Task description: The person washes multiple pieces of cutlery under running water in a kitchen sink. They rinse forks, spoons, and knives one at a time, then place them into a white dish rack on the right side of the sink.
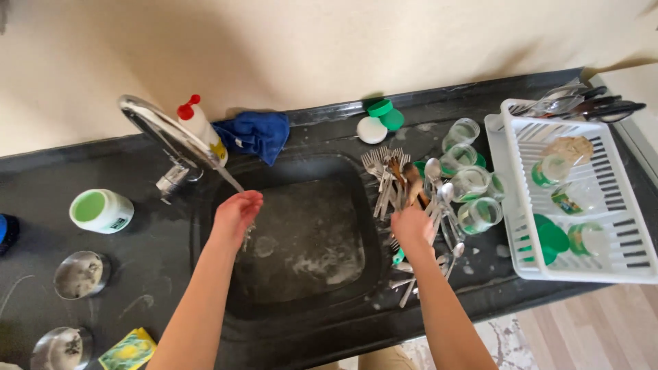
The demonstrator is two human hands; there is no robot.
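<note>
Nearest us, a yellow sponge packet (pixel 127 351) is cut off by the edge. Our left hand (pixel 236 212) pinches cutlery, hard to make out, over the soapy sink (pixel 301 288); our right hand (pixel 411 226) grasps utensils (pixel 394 175) on the black table (pixel 41 185). Beyond, jars (pixel 473 185), white rack (pixel 510 178), dish-soap bottle (pixel 199 123)

Blue cloth (pixel 255 134), soap bottle (pixel 201 127), white rack (pixel 521 205)
</note>
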